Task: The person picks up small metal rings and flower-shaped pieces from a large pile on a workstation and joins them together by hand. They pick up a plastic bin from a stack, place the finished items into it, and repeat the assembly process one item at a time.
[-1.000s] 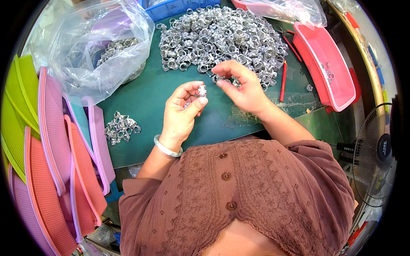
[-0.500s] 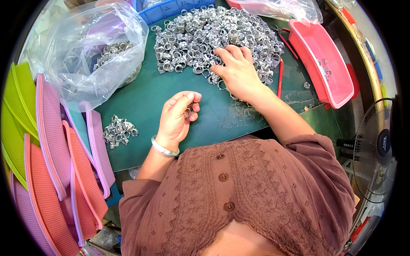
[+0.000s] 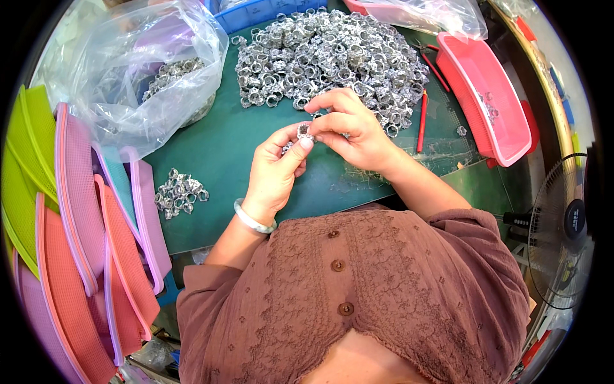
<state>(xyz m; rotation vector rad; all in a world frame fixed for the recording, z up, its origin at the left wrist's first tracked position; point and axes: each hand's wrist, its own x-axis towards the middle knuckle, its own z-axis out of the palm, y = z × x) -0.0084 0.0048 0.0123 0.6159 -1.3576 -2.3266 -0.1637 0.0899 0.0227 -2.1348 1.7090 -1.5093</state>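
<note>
Between the thumbs and fingertips of both hands is a silver-coloured ring (image 3: 303,132), held just in front of a large heap of similar rings (image 3: 332,57). My left hand (image 3: 276,163) is closed, its thumb against the ring; more metal shows inside its curled fingers. My right hand (image 3: 352,131) pinches at the ring's right side, its upper fingers bent over. A small pile of rings (image 3: 181,193) lies apart on the green table mat (image 3: 236,150), left of my left hand.
A clear plastic bag (image 3: 153,96) with more rings stands at the left, beside stacked coloured baskets (image 3: 83,211). A pink basket (image 3: 492,109) holds a few small pieces at the right, near red-handled pliers (image 3: 435,67) and a red pen-like stick (image 3: 422,121). A fan (image 3: 563,217) stands far right.
My right hand has come off the heap, moving toward me and left to meet my left hand. The left hand has risen slightly, and a ring now shows between the two.
</note>
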